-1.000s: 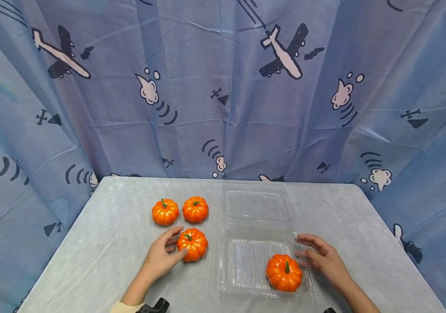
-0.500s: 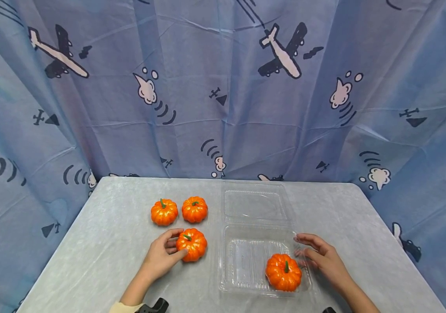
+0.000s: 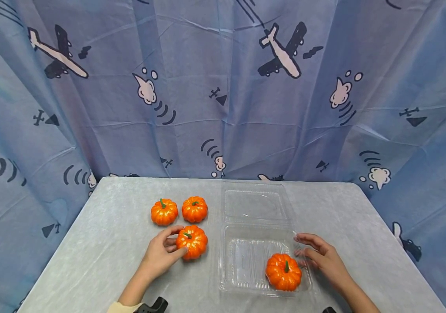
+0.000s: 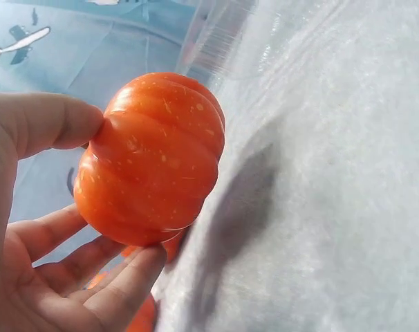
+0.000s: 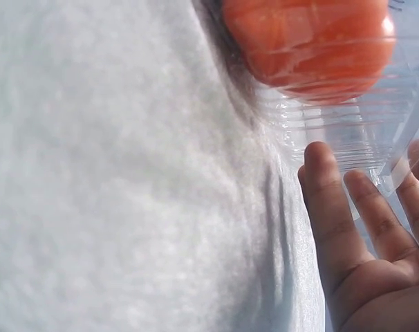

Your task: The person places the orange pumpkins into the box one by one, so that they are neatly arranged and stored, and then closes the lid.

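Note:
My left hand (image 3: 160,256) pinches an orange toy pumpkin (image 3: 192,242) with a green stem, the thumb on one side and fingers on the other. In the left wrist view, this pumpkin (image 4: 151,159) stands off the table, its shadow falling apart from it. My right hand (image 3: 324,261) is at the right wall of an open clear plastic clamshell box (image 3: 242,289). Its fingers (image 5: 327,200) are fairly straight and lie against the box's outer side. Another pumpkin (image 3: 284,272) sits inside, in the near right corner.
Two more pumpkins, one at the left (image 3: 164,212) and one beside it (image 3: 194,209), stand on the grey-white table (image 3: 101,243) behind my left hand. The box's lid (image 3: 256,204) lies folded back flat. A blue patterned curtain (image 3: 191,87) hangs behind the table's far edge.
My left hand has raised the pumpkin slightly within the last half second. The right hand, the box and the other pumpkins stay where they were.

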A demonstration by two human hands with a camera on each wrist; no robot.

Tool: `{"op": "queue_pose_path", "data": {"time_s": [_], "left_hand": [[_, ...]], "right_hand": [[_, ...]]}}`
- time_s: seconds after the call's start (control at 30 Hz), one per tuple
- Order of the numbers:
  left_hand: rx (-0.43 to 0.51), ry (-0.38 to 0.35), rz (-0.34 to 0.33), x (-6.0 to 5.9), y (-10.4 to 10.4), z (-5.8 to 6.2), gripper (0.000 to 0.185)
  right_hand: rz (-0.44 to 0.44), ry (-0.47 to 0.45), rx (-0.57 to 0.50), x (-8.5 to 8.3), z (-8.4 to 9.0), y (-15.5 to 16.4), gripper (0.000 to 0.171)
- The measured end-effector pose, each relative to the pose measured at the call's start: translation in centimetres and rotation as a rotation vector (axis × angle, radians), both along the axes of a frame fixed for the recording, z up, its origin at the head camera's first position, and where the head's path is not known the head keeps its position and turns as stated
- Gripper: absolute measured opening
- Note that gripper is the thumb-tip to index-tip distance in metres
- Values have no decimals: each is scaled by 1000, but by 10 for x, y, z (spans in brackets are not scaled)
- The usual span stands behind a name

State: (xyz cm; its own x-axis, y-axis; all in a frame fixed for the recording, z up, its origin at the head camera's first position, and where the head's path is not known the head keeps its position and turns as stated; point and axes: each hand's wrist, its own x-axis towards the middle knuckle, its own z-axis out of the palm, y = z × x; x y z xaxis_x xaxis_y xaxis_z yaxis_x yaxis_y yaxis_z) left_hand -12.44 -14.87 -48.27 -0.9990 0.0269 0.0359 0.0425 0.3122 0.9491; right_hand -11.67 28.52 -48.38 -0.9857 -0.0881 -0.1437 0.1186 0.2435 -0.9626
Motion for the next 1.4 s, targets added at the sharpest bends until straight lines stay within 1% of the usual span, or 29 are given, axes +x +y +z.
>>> {"op": "queue_pose_path", "data": {"time_s": [0.33,0.57,0.7,0.8,1.0,1.23,1.4], "left_hand": [[-36,55,-37,0,4,11,50],[-38,77,-60,2,14,24,50],[-42,84,-102,3,20,30,51],[-46,93,-146,4,25,32,50],[-63,128,-219,4,39,35,49],[-72,128,-298,4,58,38,50],[-78,147,-355,2,72,40,51]], "right_hand": [[18,26,-14,0,-1,0,43],[11,23,-22,1,0,-1,44],[17,30,-25,1,0,-1,43],[22,37,-31,1,-1,-1,43],[19,38,-45,0,-2,0,42],[8,25,-36,1,-1,-1,42],[11,26,-29,1,-1,-1,42]]}}
